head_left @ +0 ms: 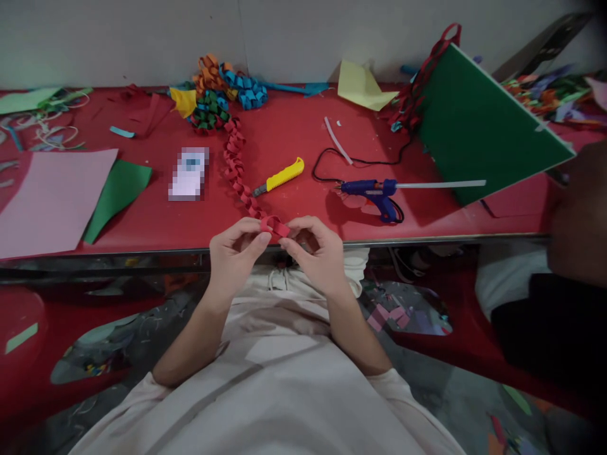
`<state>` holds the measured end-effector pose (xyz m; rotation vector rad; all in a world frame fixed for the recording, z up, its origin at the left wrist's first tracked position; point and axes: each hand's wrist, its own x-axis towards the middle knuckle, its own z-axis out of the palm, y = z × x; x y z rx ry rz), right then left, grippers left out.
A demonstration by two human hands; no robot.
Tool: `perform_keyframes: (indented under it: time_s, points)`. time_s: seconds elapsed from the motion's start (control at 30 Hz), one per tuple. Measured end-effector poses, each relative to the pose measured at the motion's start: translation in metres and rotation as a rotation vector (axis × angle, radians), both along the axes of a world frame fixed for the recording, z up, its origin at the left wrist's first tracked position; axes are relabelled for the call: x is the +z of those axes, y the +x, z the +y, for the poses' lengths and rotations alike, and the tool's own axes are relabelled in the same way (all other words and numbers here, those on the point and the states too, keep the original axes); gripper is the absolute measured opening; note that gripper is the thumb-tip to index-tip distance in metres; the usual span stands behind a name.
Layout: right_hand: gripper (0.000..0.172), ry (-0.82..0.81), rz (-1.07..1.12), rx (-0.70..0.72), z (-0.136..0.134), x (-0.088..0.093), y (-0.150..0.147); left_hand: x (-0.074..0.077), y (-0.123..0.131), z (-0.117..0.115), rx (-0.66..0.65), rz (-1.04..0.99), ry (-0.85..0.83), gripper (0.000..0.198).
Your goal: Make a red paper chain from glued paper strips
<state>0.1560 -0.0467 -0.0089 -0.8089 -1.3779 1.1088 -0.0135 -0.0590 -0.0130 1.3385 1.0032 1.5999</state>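
My left hand [234,253] and my right hand [317,253] meet at the near edge of the red table [294,133]. Together they pinch the near end of a folded red paper chain [237,169]. That chain runs back across the table toward a heap of orange, blue and green paper chains [220,91]. The end link sits between my thumbs and forefingers, with part of it hidden by my fingers.
A yellow utility knife [281,177] lies just beyond my hands, with a blue glue gun [374,193] and its black cord to the right. Pink paper [50,199] and green paper [116,196] lie left. A green board [478,126] leans at the right; another person's arm [576,215] is at the right edge.
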Motion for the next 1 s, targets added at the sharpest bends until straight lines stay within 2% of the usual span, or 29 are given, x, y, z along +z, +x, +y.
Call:
perform_keyframes:
  time_s: [0.1, 0.27, 0.37, 0.47, 0.53, 0.63, 0.7, 0.8, 0.87, 0.93, 0.97, 1.0]
  points:
    - [0.014, 0.131, -0.118, -0.097, 0.000, -0.001, 0.003, 0.007, 0.000, 0.000, 0.062, 0.157, 0.086, 0.005]
    - [0.016, 0.389, -0.265, -0.222, 0.002, 0.003, 0.006, 0.021, -0.002, -0.001, 0.204, 0.437, 0.337, 0.009]
    - [0.019, 0.451, -0.300, -0.251, 0.004, 0.005, 0.005, 0.024, -0.004, 0.001, 0.246, 0.539, 0.402, 0.009]
    - [0.018, 0.453, -0.346, -0.240, 0.005, 0.003, 0.003, 0.024, -0.007, 0.003, 0.268, 0.614, 0.418, 0.008]
    - [0.015, 0.416, -0.370, -0.222, 0.004, 0.001, 0.001, 0.022, -0.008, 0.005, 0.271, 0.658, 0.365, 0.012]
    - [0.013, 0.255, -0.361, -0.182, 0.005, -0.004, -0.001, 0.017, -0.009, 0.008, 0.227, 0.677, 0.258, 0.018]
    - [0.014, 0.144, -0.335, -0.150, 0.011, -0.005, -0.003, 0.014, -0.013, 0.015, 0.192, 0.655, 0.222, 0.028]
    - [0.016, 0.063, -0.299, -0.092, 0.035, 0.001, -0.005, 0.015, -0.034, 0.048, 0.271, 0.726, 0.179, 0.045]
    - [0.020, 0.029, -0.247, -0.018, 0.063, 0.014, -0.007, 0.022, -0.054, 0.090, 0.356, 0.892, 0.123, 0.048]
    - [0.021, 0.005, -0.197, 0.074, 0.095, 0.038, -0.012, 0.033, -0.074, 0.144, 0.346, 1.023, -0.100, 0.051]
    - [0.021, 0.028, -0.197, 0.080, 0.110, 0.054, -0.016, 0.040, -0.081, 0.171, 0.290, 1.077, -0.235, 0.053]
    - [0.021, 0.056, -0.200, 0.069, 0.124, 0.072, -0.020, 0.047, -0.087, 0.198, 0.244, 1.089, -0.285, 0.055]
